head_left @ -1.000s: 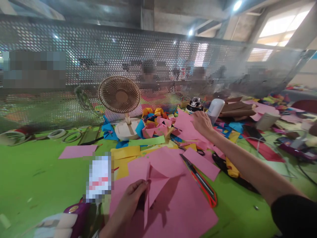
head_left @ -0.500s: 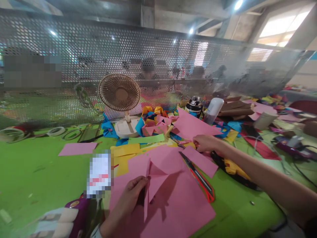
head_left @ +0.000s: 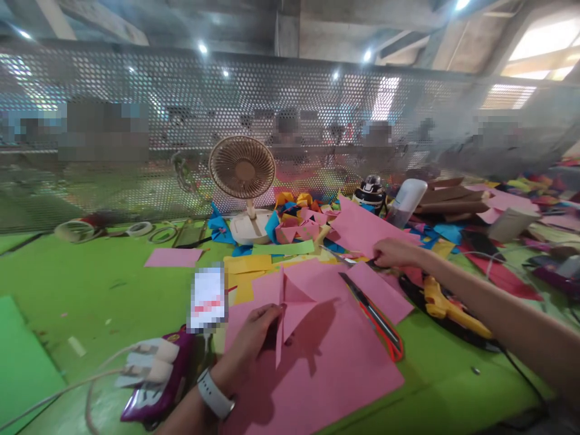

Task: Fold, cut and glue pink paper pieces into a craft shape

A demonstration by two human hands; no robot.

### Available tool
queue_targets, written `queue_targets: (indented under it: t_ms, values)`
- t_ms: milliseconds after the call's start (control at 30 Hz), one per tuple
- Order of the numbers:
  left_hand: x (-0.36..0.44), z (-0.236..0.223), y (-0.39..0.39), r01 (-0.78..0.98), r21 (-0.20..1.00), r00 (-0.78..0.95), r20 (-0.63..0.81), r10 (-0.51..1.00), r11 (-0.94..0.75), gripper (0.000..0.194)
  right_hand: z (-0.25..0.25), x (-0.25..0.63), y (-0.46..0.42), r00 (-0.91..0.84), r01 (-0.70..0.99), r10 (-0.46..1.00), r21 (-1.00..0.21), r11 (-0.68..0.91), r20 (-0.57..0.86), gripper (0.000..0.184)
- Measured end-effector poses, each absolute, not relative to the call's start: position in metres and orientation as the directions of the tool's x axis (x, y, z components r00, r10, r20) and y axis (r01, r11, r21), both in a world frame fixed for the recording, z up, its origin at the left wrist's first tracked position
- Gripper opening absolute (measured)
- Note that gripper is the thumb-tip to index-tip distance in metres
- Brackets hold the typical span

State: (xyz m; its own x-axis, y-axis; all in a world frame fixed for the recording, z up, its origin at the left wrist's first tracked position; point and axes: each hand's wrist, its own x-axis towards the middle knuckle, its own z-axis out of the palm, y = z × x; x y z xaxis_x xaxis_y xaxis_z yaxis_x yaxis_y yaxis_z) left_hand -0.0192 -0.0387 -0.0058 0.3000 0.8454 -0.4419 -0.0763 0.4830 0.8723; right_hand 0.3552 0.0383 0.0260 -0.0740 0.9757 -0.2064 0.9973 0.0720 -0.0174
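Observation:
My left hand (head_left: 263,323), with a pale watch on its wrist, pinches a folded piece of pink paper (head_left: 296,305) upright above a large pink sheet (head_left: 335,380). My right hand (head_left: 392,252) reaches out to the far side of that sheet. Its fingers are curled on the dark handle of what look like scissors (head_left: 347,260), whose grey blades point left. Between my hands a utility knife (head_left: 374,317) with a red-edged body lies on the pink sheet. A pink paper strip (head_left: 380,293) lies just right of the knife.
A fan (head_left: 242,169) stands behind a heap of coloured paper scraps (head_left: 299,226). A phone (head_left: 207,299) and a purple power strip (head_left: 158,380) with plugs and cables lie left. A yellow glue gun (head_left: 448,308) rests on the right. A perforated metal screen (head_left: 181,90) runs across the back.
The view has swung left, so things appear farther right. My right hand has closed on the dark handle, and the blades have shifted slightly. My left hand still pinches the folded paper.

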Motion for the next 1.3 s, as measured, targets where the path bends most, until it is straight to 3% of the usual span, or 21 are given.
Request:
queue_targets:
  t_ms: [200,333,400,467,567,700,933,1033,1200,1300]
  values:
    - [-0.024,-0.006,-0.037,-0.134,0.884,0.353,-0.381,0.855,0.449,0.027,0.081,0.370,0.025,0.024,0.994,0.999,-0.102,-0.027,-0.027,0.015]
    - [-0.024,-0.004,-0.035,-0.281,0.822,0.332,-0.401,0.854,0.495,0.020,0.091,0.363,0.009,0.200,0.901,0.977,-0.406,-0.153,0.076,0.019]
    - [-0.023,-0.004,-0.034,-0.333,0.800,0.323,-0.401,0.857,0.499,0.019,0.087,0.349,0.004,0.275,0.791,0.955,-0.591,-0.160,0.110,0.016]
    - [-0.023,-0.005,-0.033,-0.360,0.789,0.327,-0.393,0.860,0.498,0.020,0.081,0.330,0.003,0.364,0.546,0.924,-0.830,-0.110,0.117,0.008]
    - [-0.024,-0.008,-0.034,-0.380,0.797,0.354,-0.344,0.870,0.470,0.021,0.074,0.302,0.005,0.372,0.224,0.925,-0.975,-0.007,0.078,0.010]
    - [-0.022,-0.009,-0.037,-0.399,0.843,0.312,-0.245,0.918,0.360,0.021,0.060,0.266,0.006,0.249,-0.022,0.968,-0.999,0.024,0.018,0.017]
    - [-0.019,-0.009,-0.043,-0.264,0.857,0.397,-0.321,0.860,0.442,0.022,0.026,0.206,-0.011,0.029,-0.327,0.996,-0.942,-0.074,-0.089,0.027]
    - [-0.020,-0.009,-0.041,-0.250,0.882,0.352,-0.300,0.886,0.398,0.025,0.023,0.198,-0.021,-0.069,-0.450,0.991,-0.883,-0.133,-0.114,0.020]
    - [-0.021,-0.006,-0.040,-0.261,0.894,0.302,-0.284,0.910,0.366,0.027,0.018,0.201,-0.028,-0.215,-0.520,0.924,-0.763,-0.383,-0.317,0.022]
    - [-0.021,-0.005,-0.041,-0.289,0.872,0.293,-0.313,0.903,0.396,0.026,0.008,0.203,-0.027,-0.273,-0.528,0.910,-0.743,-0.412,-0.312,0.013]
